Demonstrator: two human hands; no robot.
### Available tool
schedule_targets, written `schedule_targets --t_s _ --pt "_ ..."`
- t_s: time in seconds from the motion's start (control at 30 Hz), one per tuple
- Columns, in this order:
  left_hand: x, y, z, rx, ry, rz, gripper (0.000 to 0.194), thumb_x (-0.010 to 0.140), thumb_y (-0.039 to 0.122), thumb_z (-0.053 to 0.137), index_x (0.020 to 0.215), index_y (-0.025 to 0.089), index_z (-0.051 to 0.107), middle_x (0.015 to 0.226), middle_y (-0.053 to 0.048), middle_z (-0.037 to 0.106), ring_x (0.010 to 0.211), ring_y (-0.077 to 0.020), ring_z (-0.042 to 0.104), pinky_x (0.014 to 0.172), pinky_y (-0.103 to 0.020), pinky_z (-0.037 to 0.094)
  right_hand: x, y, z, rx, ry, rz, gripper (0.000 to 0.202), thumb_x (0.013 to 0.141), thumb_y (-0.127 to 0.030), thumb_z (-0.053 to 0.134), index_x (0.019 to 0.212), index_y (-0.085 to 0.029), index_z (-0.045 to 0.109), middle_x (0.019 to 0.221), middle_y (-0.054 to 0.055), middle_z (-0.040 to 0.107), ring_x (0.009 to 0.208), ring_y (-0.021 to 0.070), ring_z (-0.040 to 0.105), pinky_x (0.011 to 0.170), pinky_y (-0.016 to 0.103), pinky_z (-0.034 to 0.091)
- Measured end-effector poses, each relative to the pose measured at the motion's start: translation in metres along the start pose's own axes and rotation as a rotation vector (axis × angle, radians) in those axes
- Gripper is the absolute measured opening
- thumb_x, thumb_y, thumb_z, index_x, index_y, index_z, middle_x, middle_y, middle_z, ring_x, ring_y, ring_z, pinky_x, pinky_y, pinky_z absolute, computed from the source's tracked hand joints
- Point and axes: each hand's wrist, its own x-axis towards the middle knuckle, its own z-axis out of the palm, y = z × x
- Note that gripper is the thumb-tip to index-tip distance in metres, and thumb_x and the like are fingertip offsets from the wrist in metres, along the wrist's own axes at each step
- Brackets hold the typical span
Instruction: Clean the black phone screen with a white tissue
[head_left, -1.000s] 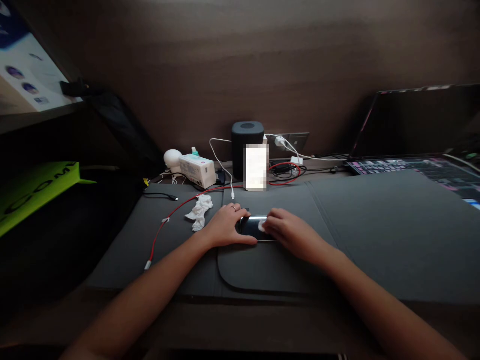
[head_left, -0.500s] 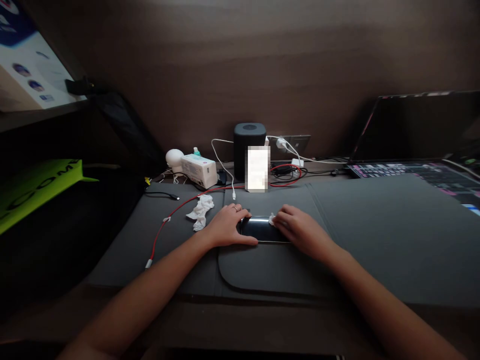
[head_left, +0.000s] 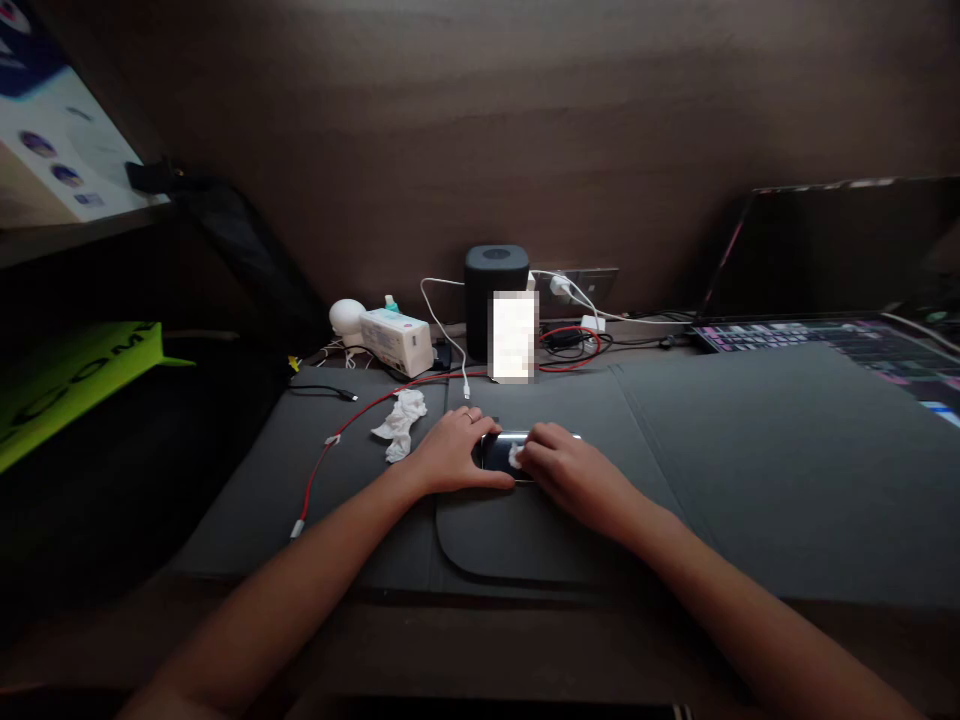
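Note:
A dark-screened smartphone lies flat and lengthwise on the grey mat. My left hand grips its left end, thumb along the near edge and fingers at the far edge. Pinched in the fingertips of my right hand is a small wad of white tissue, pressed on the middle of the screen. That hand covers much of the phone's right half. To the left of my left hand rests a crumpled white tissue.
A red cable curves along the mat's left side. Behind stand a black speaker, a white box and a white round object. An open laptop is at the right; a white cable ends near the phone.
My right hand has slid left across the screen with the tissue wad, baring the phone's far right corner. My left hand keeps its hold on the left end.

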Motion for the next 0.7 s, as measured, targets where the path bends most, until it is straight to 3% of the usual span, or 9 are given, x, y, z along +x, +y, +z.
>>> schedule_targets --t_s 0.07,0.23,0.4,0.6,0.7 --pt "0.000 0.000 0.000 -0.005 0.002 -0.001 0.066 0.069 0.070 0.073 0.113 0.022 0.063 0.105 -0.006 0.059 0.102 -0.0283 0.057 0.090 -0.040 0.046 0.001 0.001 0.000 0.036 -0.020 -0.019 0.019 0.100 -0.023 0.047 0.094 -0.019 0.065 0.094 0.008 0.059 0.081 0.0199 0.053 0.069 0.029 0.042" --pt "0.000 -0.001 0.001 -0.010 -0.001 -0.001 0.068 0.067 0.071 0.073 0.114 0.022 0.064 0.104 -0.006 0.059 0.101 -0.0278 0.058 0.090 -0.040 0.047 -0.003 0.017 -0.008 0.018 0.014 0.127 0.023 0.100 -0.022 0.047 0.084 -0.018 0.063 0.087 0.007 0.055 0.076 0.0185 0.053 0.069 0.029 0.041" --pt "-0.001 -0.003 0.003 -0.017 0.004 -0.019 0.069 0.066 0.072 0.073 0.115 0.025 0.064 0.107 -0.007 0.059 0.104 -0.0289 0.057 0.090 -0.039 0.046 0.001 -0.001 -0.001 -0.021 -0.035 0.012 0.021 0.100 -0.022 0.047 0.090 -0.018 0.064 0.090 0.007 0.056 0.075 0.0183 0.051 0.065 0.028 0.038" --pt "0.000 -0.003 0.003 -0.003 0.006 -0.005 0.070 0.066 0.073 0.072 0.115 0.023 0.064 0.105 -0.006 0.059 0.102 -0.0280 0.057 0.091 -0.039 0.046 0.000 0.008 -0.010 0.058 -0.023 0.127 0.024 0.100 -0.022 0.047 0.083 -0.018 0.064 0.085 0.005 0.054 0.074 0.0166 0.053 0.067 0.027 0.041" --pt "0.000 -0.003 0.004 0.001 0.009 0.000 0.070 0.066 0.073 0.072 0.115 0.023 0.064 0.105 -0.006 0.058 0.102 -0.0279 0.057 0.090 -0.039 0.047 0.000 0.004 -0.007 0.034 -0.016 0.095 0.024 0.100 -0.022 0.047 0.086 -0.017 0.066 0.087 0.007 0.056 0.075 0.0181 0.053 0.066 0.028 0.042"
